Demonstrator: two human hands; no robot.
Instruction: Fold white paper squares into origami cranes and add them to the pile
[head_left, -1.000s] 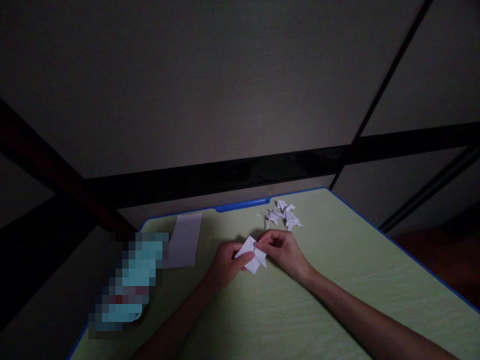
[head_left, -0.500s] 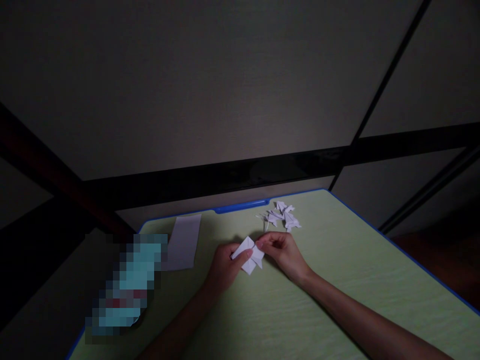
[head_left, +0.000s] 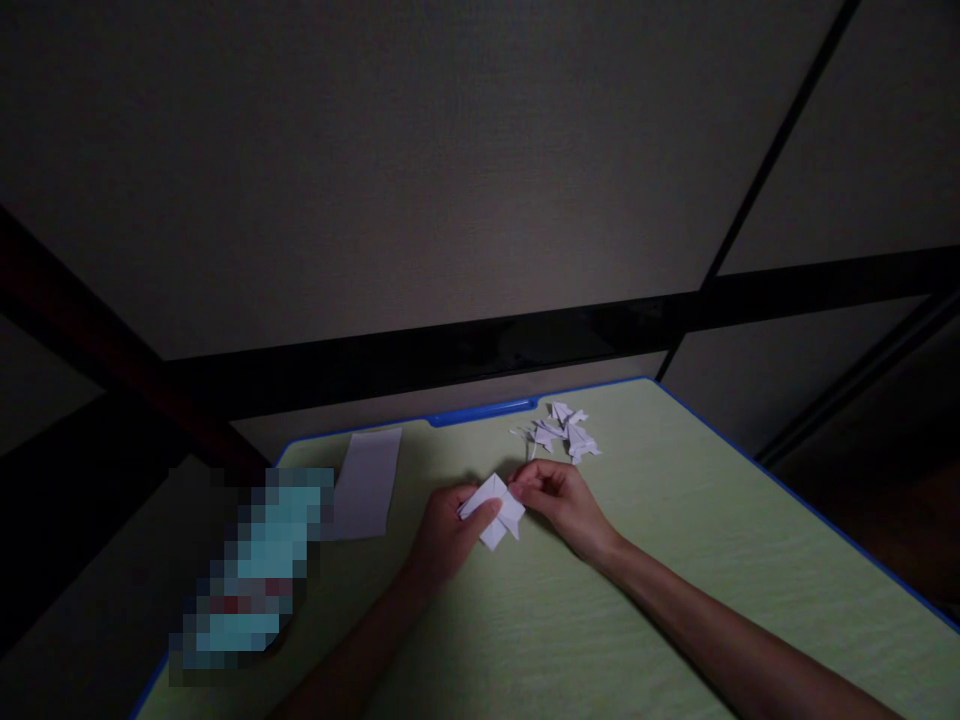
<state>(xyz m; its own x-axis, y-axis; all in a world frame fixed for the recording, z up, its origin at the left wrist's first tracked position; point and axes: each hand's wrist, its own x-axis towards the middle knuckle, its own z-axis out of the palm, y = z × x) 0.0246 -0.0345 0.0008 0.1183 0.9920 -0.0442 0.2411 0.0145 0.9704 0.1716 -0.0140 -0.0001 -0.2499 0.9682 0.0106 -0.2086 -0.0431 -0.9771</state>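
Note:
A small piece of folded white paper (head_left: 493, 489), diamond-shaped with pointed flaps, is held just above the table. My left hand (head_left: 448, 535) grips its left side, thumb flat on top and fingers hidden beneath. At the paper's right corner, my right hand (head_left: 559, 503) pinches the edge between thumb and forefinger, its other fingers curled. Beyond my right hand lie several folded white paper figures (head_left: 579, 440), bunched together near the far edge.
A blue-edged, light green table (head_left: 720, 520) carries everything. At its left lies a white paper strip (head_left: 367, 485), beside a blurred-out turquoise object (head_left: 262, 560). A blue handle recess (head_left: 484, 411) marks the far edge, with panelled doors (head_left: 450, 200) close behind.
Both hands and the folded paper have shifted very slightly left. The right-hand flap now looks flatter against the paper. Both hands keep their grip.

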